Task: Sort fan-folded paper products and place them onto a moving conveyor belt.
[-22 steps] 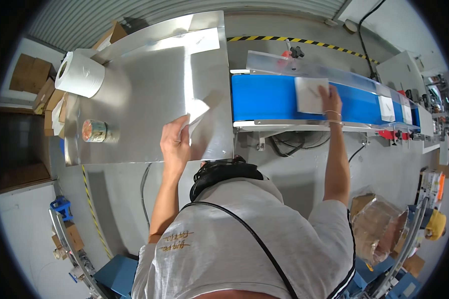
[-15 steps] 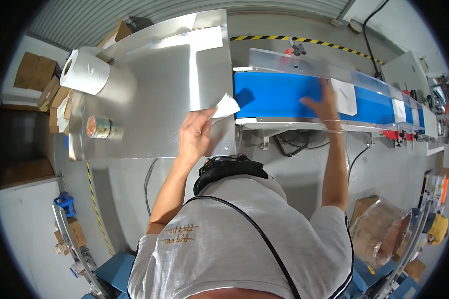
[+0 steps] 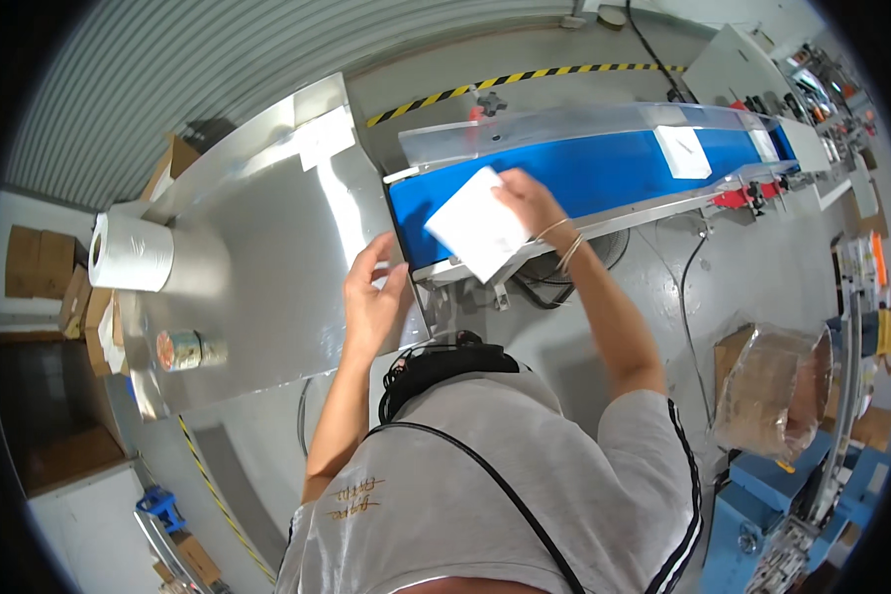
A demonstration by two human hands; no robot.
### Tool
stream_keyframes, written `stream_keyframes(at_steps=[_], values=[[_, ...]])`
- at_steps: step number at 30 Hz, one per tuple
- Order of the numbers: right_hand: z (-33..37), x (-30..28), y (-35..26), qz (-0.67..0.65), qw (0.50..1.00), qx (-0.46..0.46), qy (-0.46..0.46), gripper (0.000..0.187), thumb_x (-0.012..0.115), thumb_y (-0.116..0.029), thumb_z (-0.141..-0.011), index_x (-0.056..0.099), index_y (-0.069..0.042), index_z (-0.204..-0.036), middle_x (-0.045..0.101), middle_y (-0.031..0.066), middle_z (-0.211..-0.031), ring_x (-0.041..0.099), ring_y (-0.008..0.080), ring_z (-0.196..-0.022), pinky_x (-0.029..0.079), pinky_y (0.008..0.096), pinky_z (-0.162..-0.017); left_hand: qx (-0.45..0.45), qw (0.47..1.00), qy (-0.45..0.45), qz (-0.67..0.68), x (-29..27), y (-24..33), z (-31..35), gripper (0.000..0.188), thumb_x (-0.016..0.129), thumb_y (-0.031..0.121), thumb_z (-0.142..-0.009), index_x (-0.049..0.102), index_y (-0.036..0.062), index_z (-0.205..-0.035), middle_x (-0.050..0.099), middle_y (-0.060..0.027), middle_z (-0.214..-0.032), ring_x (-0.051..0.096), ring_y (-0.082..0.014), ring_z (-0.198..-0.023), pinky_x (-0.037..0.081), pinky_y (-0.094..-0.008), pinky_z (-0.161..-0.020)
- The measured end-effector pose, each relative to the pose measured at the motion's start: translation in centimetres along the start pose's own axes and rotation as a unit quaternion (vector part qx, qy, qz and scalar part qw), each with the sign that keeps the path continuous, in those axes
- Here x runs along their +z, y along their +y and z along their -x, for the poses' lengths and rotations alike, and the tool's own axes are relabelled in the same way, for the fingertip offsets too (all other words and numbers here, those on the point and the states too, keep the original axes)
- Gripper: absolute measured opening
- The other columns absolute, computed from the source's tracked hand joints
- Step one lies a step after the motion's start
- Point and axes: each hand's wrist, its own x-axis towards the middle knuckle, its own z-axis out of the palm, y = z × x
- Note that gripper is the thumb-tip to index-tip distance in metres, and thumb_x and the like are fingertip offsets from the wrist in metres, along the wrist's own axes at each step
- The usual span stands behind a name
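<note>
My right hand (image 3: 537, 205) pinches one corner of a flat white square piece (image 3: 478, 228), which looks like paper; I cannot tell whether it is one sheet or several. The piece is held above the near end of a blue conveyor belt (image 3: 574, 178). Over the right edge of the steel table (image 3: 267, 247) is my left hand (image 3: 371, 302), its thumb and fingers apart and slightly curled, with nothing in them. Farther right along the belt lies a white square packet (image 3: 683, 152), and beyond it another white packet (image 3: 763, 146).
A roll of clear film (image 3: 139, 252) and a roll of tape (image 3: 179, 350) stand on the table's left side. A clear guard rail (image 3: 525, 133) runs along the belt's far side. A plastic-wrapped carton (image 3: 774, 391) sits at the lower right.
The fanned white sheets have left my left hand, which has opened. My right hand has come back leftward from along the belt and now holds a white square piece. The view has turned.
</note>
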Motion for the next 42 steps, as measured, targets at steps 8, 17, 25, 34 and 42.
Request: stream_keyframes(at_steps=[8,17,25,34,42], values=[[-2.8,-17.8,8.4,0.298,0.88,0.027,0.368,0.052,0.068,-0.042,-0.081,0.059,-0.003,-0.115,0.065,0.0179,-0.102,0.062,0.031,-0.094,0.05,0.0348,-0.081,0.001,0.996,-0.03,-0.088,-1.8,-2.5,0.9,0.045,0.065,-0.001,-0.08,0.057,0.0059,-0.123,0.062,-0.0125,-0.116,0.061,-0.0204,-0.1,0.053,-0.032,-0.079],[17.0,-5.0,21.5,0.123,0.843,0.023,0.524,0.025,0.052,-0.024,-0.094,0.056,0.0,-0.1,0.06,0.0116,-0.081,0.054,0.018,-0.072,0.046,0.0329,-0.067,0.029,0.999,-0.024,-0.008,-1.4,-11.4,2.8,0.022,0.059,0.003,-0.087,0.063,0.0008,-0.108,0.06,-0.0019,-0.079,0.056,-0.0077,-0.067,0.048,-0.0228,-0.06],[44.0,27.9,29.6,-0.059,0.895,0.389,0.211,0.035,0.052,-0.036,-0.088,0.067,-0.005,-0.089,0.067,0.01,-0.092,0.06,0.0271,-0.097,0.047,0.0375,-0.081,0.132,0.987,-0.084,-0.026,-1.9,-10.8,2.4,0.018,0.06,0.006,-0.087,0.065,0.0024,-0.103,0.059,-0.0064,-0.084,0.056,-0.013,-0.073,0.047,-0.0272,-0.068],[51.2,40.4,27.6,0.007,0.738,0.634,0.232,0.035,0.048,-0.029,-0.079,0.069,-0.008,-0.098,0.063,0.0205,-0.106,0.06,0.0376,-0.103,0.048,0.0423,-0.088,0.271,0.955,-0.088,-0.082,-1.5,-11.6,2.1,0.011,0.06,0.009,-0.082,0.067,0.007,-0.089,0.061,-0.0097,-0.086,0.059,-0.0272,-0.084,0.047,-0.0357,-0.076],[60.2,43.3,20.3,0.216,0.816,0.535,0.038,0.035,0.052,-0.029,-0.083,0.068,-0.004,-0.101,0.063,0.0205,-0.11,0.061,0.0332,-0.105,0.047,0.0392,-0.091,0.331,0.892,-0.066,-0.302,-0.8,-13.7,5.0,0.035,0.049,0.022,-0.091,0.056,0.0083,-0.122,0.049,-0.0186,-0.13,0.041,-0.0377,-0.123,0.032,-0.0505,-0.099]])
